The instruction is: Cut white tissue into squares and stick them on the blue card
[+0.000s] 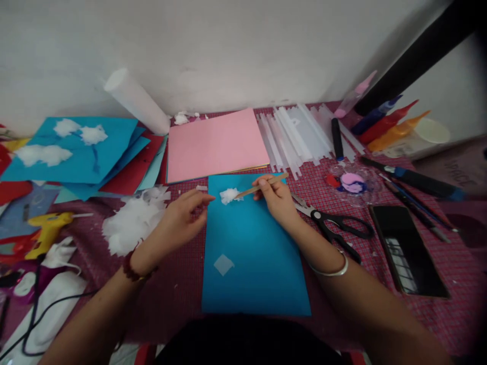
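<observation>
A blue paper sheet (254,263) lies in front of me. Near its top edge is a small ruffled white tuft (230,195), which looks like tissue paper. My right hand (274,196) pinches a flat wooden stick (249,191), whose lower tip touches the tuft's right side. To the left of the sheet hovers my left hand (188,215), fingers apart, holding nothing. One loose white square (223,264) rests on the lower part of the sheet. A pile of thin white squares (131,223) sits left of my left hand.
Scissors (335,223) and a phone (409,251) lie on the right, below a plastic dish with paint (353,183). Behind are pink paper (216,144) and glue sticks (294,134). Blue sheets with white tufts (83,157), a yellow glue gun (47,228) and cables occupy the left.
</observation>
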`<move>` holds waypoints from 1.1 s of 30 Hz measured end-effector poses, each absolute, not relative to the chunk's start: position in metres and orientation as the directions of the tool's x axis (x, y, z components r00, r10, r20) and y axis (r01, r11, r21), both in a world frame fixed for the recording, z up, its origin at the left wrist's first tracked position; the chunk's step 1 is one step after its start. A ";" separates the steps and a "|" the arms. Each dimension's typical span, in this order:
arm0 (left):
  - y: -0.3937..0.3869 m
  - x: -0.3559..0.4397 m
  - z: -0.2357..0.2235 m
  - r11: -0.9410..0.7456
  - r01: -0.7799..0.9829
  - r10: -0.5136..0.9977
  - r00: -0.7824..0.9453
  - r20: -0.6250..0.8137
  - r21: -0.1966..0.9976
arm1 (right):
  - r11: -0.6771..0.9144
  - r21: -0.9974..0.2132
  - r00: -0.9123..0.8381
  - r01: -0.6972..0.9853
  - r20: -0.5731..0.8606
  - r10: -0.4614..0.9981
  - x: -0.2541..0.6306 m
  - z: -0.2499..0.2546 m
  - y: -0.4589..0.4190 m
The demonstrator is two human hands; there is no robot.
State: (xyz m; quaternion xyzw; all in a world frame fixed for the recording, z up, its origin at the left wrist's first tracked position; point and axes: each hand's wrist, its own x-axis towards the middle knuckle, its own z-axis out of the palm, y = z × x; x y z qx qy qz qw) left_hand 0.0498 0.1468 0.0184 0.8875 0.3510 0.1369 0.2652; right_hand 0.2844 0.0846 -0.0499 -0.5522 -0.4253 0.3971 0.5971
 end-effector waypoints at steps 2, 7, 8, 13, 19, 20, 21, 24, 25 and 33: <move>0.124 0.038 0.014 -0.594 0.558 0.682 0.731 -0.005 0.580 | 0.077 -0.996 0.319 -0.034 0.062 0.946 0.285 -0.051 0.085; 0.077 0.021 -0.007 -0.570 0.583 0.605 0.774 -0.184 0.579 | 0.093 -0.989 0.330 -0.112 0.052 0.943 0.286 -0.053 0.087; 0.072 0.020 -0.010 -0.578 0.587 0.598 0.777 -0.196 0.566 | 0.098 -0.988 0.332 -0.118 0.054 0.942 0.286 -0.053 0.087; 0.069 0.029 -0.009 -0.628 0.569 0.532 0.812 -0.241 0.531 | 0.096 -0.988 0.326 -0.118 0.053 0.944 0.286 -0.054 0.087; 0.083 0.044 0.006 -0.570 0.515 0.501 0.835 -0.227 0.641 | 0.093 -0.990 0.321 -0.108 0.054 0.946 0.286 -0.052 0.088; 0.089 0.047 0.009 -0.533 0.529 0.548 0.810 -0.206 0.661 | 0.093 -0.990 0.320 -0.106 0.054 0.946 0.286 -0.052 0.088; 0.097 0.051 0.012 -0.500 0.546 0.601 0.777 -0.185 0.672 | 0.093 -0.990 0.320 -0.104 0.055 0.946 0.286 -0.051 0.089; 0.120 0.064 0.017 -0.454 0.589 0.714 0.689 -0.123 0.669 | 0.094 -0.991 0.319 -0.097 0.058 0.946 0.286 -0.050 0.089; 0.127 0.070 0.016 -0.465 0.595 0.727 0.680 -0.102 0.655 | 0.094 -0.991 0.319 -0.094 0.060 0.946 0.286 -0.050 0.089; 0.149 0.105 -0.002 -0.655 0.635 0.684 0.729 -0.038 0.410 | 0.092 -0.992 0.339 -0.091 0.056 0.939 0.286 -0.048 0.090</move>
